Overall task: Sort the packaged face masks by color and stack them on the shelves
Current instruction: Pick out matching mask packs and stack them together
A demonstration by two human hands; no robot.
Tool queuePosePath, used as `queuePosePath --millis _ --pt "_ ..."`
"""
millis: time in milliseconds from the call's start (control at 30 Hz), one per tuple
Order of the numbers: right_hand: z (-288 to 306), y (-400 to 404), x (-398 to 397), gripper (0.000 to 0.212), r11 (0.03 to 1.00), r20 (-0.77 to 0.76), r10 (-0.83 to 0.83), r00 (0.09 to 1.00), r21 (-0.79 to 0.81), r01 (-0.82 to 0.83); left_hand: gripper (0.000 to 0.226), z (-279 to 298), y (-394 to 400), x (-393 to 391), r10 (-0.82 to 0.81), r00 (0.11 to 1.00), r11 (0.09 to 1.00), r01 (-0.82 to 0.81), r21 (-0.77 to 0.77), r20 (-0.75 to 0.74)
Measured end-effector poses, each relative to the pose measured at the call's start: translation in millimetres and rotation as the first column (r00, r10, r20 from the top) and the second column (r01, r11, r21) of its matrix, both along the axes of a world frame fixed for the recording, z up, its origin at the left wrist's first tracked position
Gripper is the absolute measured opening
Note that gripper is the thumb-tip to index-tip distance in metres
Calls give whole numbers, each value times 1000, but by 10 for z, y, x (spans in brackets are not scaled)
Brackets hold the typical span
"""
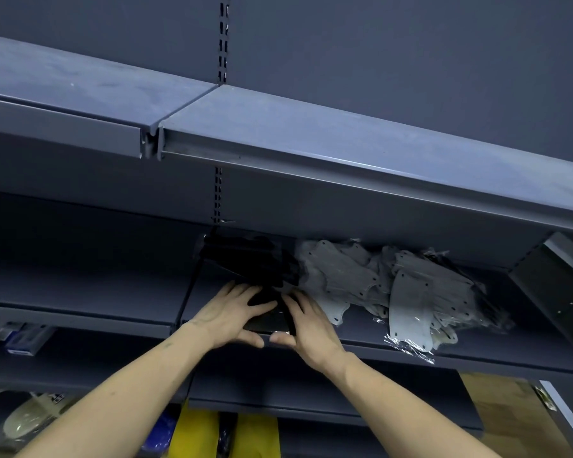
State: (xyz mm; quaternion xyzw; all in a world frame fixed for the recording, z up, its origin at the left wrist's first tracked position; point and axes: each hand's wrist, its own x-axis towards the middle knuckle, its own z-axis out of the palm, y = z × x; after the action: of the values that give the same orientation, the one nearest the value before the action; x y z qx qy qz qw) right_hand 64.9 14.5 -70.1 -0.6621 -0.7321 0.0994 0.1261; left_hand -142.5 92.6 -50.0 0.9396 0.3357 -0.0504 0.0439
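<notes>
A packaged black mask [268,317] lies at the front of the dark grey shelf [477,355]. My left hand [232,312] holds its left side and my right hand [306,322] holds its right side, thumbs under the front edge, fingers spread on top. Behind it sits a pile of black packaged masks [245,259]. To the right lies a loose heap of grey packaged masks [394,285] in clear wrap, some hanging over the shelf's front.
An upper shelf [344,143] juts out overhead. A dark box [556,282] stands at the shelf's right end. Below are yellow packages [196,434], a blue package [161,431] and pale masks [30,414]. Blue-and-white boxes [24,338] sit on the left shelf.
</notes>
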Motion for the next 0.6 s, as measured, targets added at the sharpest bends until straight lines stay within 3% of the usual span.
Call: queuePosePath --millis 167,267,367,467,600 --pt "-3 -2 19 92 993 7 -21 1000 116 20 93 -82 -52 114 62 996 997 -59 -43 59" --pt "32 65 206 66 953 66 -218 974 231 198 92 -42 -29 121 63 996 996 -58 -70 70" --pt "107 134 411 63 919 158 -394 905 96 383 99 48 14 161 37 997 994 -30 -109 69" --pt "67 152 554 63 900 212 -416 884 -46 434 101 149 31 299 23 992 994 -10 -105 122" --pt "4 141 508 64 883 190 -467 864 51 466 85 145 54 608 29 969 999 -21 -35 243"
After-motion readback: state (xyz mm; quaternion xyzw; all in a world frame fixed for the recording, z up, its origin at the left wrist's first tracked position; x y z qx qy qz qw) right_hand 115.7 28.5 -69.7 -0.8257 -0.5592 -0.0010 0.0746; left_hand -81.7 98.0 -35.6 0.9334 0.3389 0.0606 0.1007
